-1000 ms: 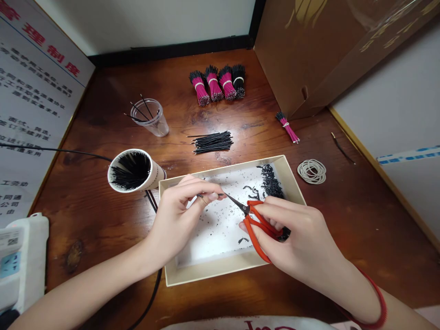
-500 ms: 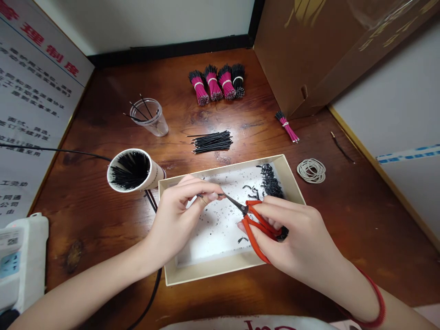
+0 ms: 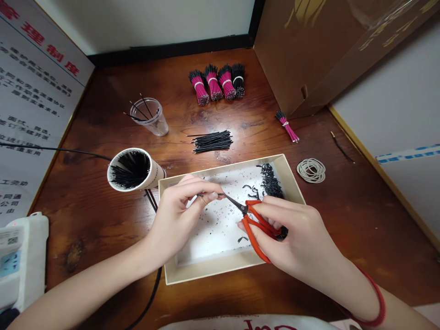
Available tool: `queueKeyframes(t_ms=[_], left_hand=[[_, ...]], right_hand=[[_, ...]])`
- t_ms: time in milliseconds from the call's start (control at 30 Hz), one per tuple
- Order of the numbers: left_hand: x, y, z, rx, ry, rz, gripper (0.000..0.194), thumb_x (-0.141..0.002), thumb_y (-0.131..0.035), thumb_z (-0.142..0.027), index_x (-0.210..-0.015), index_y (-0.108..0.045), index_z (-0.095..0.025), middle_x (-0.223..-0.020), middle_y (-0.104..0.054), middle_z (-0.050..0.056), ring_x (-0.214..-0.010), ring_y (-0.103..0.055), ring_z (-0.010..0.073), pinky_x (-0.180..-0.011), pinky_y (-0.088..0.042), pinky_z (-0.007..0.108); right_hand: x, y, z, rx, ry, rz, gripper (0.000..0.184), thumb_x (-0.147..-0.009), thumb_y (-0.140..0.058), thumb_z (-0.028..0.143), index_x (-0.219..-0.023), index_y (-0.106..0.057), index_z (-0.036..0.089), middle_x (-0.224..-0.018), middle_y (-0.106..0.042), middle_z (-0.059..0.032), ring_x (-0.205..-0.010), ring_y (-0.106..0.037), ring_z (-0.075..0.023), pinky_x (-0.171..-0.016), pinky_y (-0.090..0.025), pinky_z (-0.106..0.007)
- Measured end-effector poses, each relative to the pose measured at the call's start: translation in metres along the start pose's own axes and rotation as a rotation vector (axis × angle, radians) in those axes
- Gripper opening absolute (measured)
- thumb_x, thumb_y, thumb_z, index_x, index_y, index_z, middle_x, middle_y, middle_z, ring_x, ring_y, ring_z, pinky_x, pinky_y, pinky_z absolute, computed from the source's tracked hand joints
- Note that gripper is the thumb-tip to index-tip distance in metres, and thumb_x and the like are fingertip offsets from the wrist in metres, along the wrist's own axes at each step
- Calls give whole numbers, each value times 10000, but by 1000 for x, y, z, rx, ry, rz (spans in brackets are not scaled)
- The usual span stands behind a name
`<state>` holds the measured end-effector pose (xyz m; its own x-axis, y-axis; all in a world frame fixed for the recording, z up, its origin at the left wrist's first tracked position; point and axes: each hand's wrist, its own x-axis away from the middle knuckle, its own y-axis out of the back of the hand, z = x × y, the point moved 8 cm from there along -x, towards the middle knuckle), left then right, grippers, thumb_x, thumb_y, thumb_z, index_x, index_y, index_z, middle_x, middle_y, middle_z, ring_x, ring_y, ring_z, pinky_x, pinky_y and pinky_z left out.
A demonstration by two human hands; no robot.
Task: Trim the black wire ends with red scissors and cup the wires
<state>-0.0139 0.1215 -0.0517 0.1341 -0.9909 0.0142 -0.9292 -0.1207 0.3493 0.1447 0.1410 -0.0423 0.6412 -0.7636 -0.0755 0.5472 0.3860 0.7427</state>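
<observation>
Chief risk: a nicked left fingertip from the tips of the red-handled scissors (image 3: 256,224), with those dark blade tips just beside the thin black wire (image 3: 200,195) and the left hand (image 3: 177,215) pinching it. Left hand in a narrow pinch, thumb and forefinger holding that wire over the tray; right hand (image 3: 295,233) curled closed around the scissor handles, blade gap too small to tell. Second risk: a flicked or dropped wire bit lost among the specks on the white paper liner (image 3: 220,238) or past the rim of the cream cardboard tray (image 3: 213,273), from a loose grip during a cut. Third, a knock to the white paper cup (image 3: 130,170) from a swing of the left forearm, with a spill as the likely result: cup tilted at the tray's ten o'clock on the tabletop (image 3: 103,247), packed with black wires, mouth toward the camera. Inside the tray, a heap of curled black offcuts (image 3: 270,181) at two o'clock. Farther out at eleven o'clock, a clear plastic cup (image 3: 149,117) holding a few black wires; at twelve o'clock, four banded bundles of pink-sleeved wires (image 3: 216,85).
</observation>
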Motion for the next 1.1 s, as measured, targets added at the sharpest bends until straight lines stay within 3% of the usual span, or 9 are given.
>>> queueKeyframes(t_ms=[533, 767, 967, 1100], left_hand=[[-1, 0, 2, -6, 50, -16, 123, -826, -630, -164, -770, -731, -205, -735, -713, 22, -702, -602, 167, -650, -452, 281], [-2, 1, 6, 140, 116, -56, 27, -797, -663, -196, -787, -655, -172, -747, -665, 14, -678, -558, 125, -612, -443, 230], [-3, -5, 12, 289, 183, 7, 115, -811, -651, -251, -769, -584, -167, -711, -634, 13, -705, -565, 132, -651, -441, 243], [-1, -6, 14, 227, 195, 16, 160, -780, -688, -266, -715, -587, -160, -682, -607, 5, -666, -537, 125, -614, -408, 244]], right_hand=[[-2, 4, 1, 36, 8, -21, 256, -830, -577, 143, -600, -477, 194, -554, -350, 49, -484, -331, -86, -461, -316, -217], [-3, 12, 5, 99, 42, -85, 298, -822, -573, 140, -572, -419, 195, -561, -371, 44, -491, -333, -86, -467, -311, -216], [3, 13, 8, 287, 120, -168, 132, -843, -557, 153, -729, -621, 165, -607, -512, 28, -485, -421, -84, -481, -337, -223], [7, 11, 14, 476, 162, -206, 143, -867, -568, 188, -778, -675, 156, -636, -604, 14, -495, -501, -94, -472, -318, -252]])
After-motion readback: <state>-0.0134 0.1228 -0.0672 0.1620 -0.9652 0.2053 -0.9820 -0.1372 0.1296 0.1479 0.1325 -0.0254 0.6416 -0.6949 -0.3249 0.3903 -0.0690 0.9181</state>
